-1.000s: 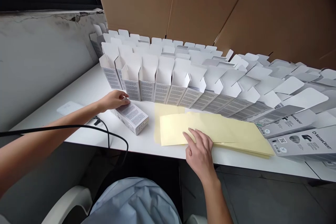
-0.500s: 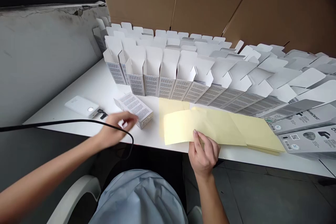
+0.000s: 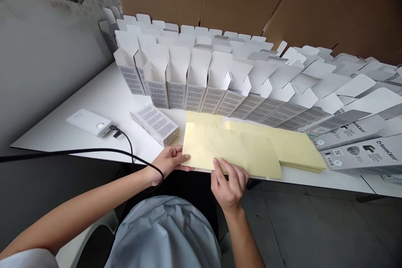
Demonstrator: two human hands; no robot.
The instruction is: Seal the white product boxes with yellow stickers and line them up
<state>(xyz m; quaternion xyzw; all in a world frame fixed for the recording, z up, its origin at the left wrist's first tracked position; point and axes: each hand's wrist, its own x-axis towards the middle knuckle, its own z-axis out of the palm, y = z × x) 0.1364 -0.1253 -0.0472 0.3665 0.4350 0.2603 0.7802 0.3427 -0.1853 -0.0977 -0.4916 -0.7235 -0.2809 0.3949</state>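
Observation:
My left hand (image 3: 169, 161) pinches the near left corner of a pale yellow sheet (image 3: 229, 148) at the table's front edge. At that sheet's near edge my right hand (image 3: 230, 179) has its fingers curled onto the paper and grips it. This sheet lies on top of a stack of yellow sheets (image 3: 292, 146) that spreads to the right. A closed white box (image 3: 156, 124) with printed text lies on its side just left of the sheets, close to my left hand.
Rows of upright open white boxes (image 3: 194, 79) fill the back of the white table (image 3: 103, 104). Flat grey box blanks (image 3: 361, 150) lie at the right. A white power bank (image 3: 88, 122) with a black cable (image 3: 125, 150) sits at the left. Brown cardboard (image 3: 251, 0) stands behind.
My left hand let go of the lying box and came across to the sheet's left corner. My right hand pulled the top yellow sheet toward the table's edge and closed on it.

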